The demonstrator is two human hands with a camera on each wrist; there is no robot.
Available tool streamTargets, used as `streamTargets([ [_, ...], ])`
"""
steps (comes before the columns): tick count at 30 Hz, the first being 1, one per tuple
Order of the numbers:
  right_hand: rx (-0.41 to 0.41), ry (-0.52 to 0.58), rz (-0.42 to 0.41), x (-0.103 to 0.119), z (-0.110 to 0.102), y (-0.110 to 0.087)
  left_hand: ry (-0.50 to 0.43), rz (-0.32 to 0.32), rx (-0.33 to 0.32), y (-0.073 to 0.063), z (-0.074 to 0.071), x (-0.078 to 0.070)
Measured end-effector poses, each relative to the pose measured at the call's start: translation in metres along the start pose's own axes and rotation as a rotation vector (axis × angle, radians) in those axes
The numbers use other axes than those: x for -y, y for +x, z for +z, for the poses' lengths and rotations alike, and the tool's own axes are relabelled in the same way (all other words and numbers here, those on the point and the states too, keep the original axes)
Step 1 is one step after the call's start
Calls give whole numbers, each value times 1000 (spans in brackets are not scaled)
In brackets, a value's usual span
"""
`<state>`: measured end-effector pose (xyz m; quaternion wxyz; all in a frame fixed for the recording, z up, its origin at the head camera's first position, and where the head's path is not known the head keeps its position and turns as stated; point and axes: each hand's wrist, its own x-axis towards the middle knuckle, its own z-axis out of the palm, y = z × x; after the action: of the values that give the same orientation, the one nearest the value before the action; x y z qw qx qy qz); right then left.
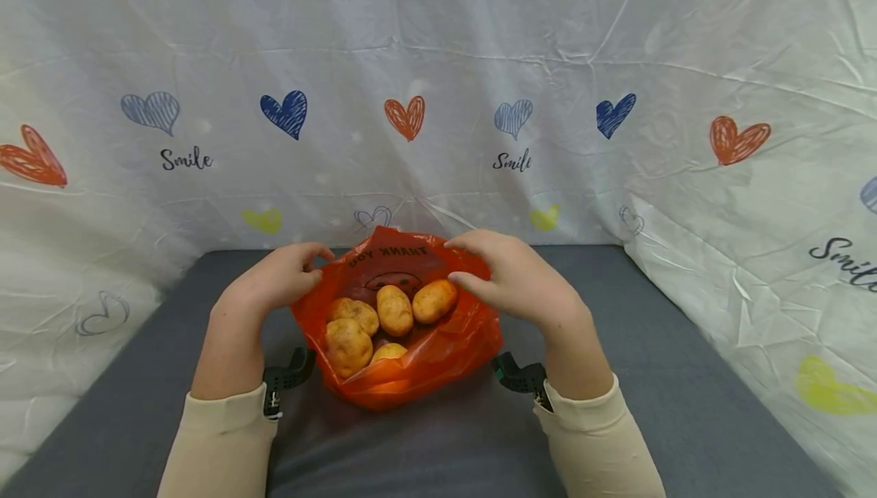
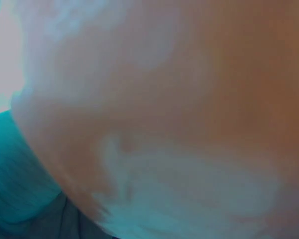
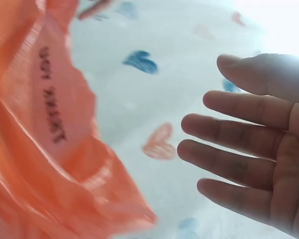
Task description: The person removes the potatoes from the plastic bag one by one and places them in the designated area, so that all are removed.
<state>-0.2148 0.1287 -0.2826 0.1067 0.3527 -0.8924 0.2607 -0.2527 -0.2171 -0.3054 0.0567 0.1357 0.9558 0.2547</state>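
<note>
A red plastic bag [image 1: 438,357] lies with its mouth open, showing several potatoes [image 1: 394,311] inside. Mirrored "THANK YOU" lettering and part of a face drawing show through its back wall. At the bag's left rim is my left hand [image 1: 277,277], its fingers loosely bent and a gap between index finger and thumb. My right hand [image 1: 514,273] hovers by the right rim; in the right wrist view its straight fingers [image 3: 234,127] are spread apart from the bag [image 3: 79,164]. A blurred surface fills most of the left wrist view, hiding the left fingers there.
The bag rests on a dark grey table [image 1: 685,414]. Behind and along both sides hangs a white sheet [image 1: 452,26] printed with hearts and "Smile". Each wrist carries a black strapped device [image 1: 291,370], close to the bag's sides.
</note>
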Motion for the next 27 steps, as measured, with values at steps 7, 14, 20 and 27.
streamTargets([
  [7, 192, -86, -25, 8, 44, 33, 2, -2, -20, -3, -1, 3],
  [14, 393, -185, 21, 6, 82, 50, 0, 5, -19, -2, -1, 2],
  [20, 474, -171, 71, 8, 96, 49, 5, -1, -35, -1, -2, -3],
  [27, 562, -168, 140, 18, 116, 37, -6, -3, -15, -3, 2, -1],
])
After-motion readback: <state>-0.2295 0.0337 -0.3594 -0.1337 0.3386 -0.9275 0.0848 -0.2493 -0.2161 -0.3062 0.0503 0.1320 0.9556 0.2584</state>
